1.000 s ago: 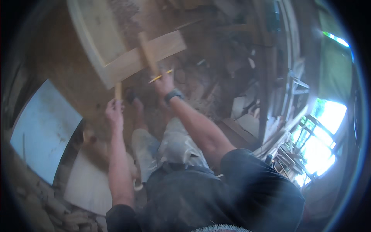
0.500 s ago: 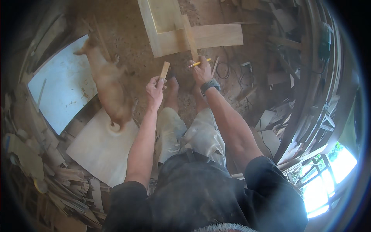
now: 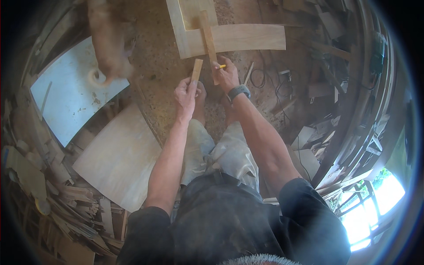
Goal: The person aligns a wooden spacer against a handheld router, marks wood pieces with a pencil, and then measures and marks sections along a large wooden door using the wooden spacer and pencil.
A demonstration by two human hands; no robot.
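My left hand [image 3: 184, 97] grips a short light wooden strip [image 3: 197, 70], held upright between fingers and thumb. My right hand [image 3: 227, 76] is closed on a longer wooden strip [image 3: 207, 33] and also holds a yellow pencil [image 3: 221, 66] crosswise. Beyond my hands a pale wooden frame panel [image 3: 180, 26] lies at the top of the view, with a broad light plank [image 3: 254, 37] crossing its lower part. The long strip in my right hand overlaps both in the picture; whether it touches them I cannot tell.
A tan dog [image 3: 104, 42] is by a white sheet [image 3: 66, 101] on the left. A plywood sheet [image 3: 115, 159] lies below it. Cables [image 3: 258, 79] lie on the dirt floor [image 3: 148, 53]. Wood offcuts [image 3: 84, 198] pile along both sides, and an opening [image 3: 371, 203] shows bright light at right.
My view has swung; both hands, still holding the strips, now sit higher in it than a second ago. The dog has moved upward in the view since half a second ago.
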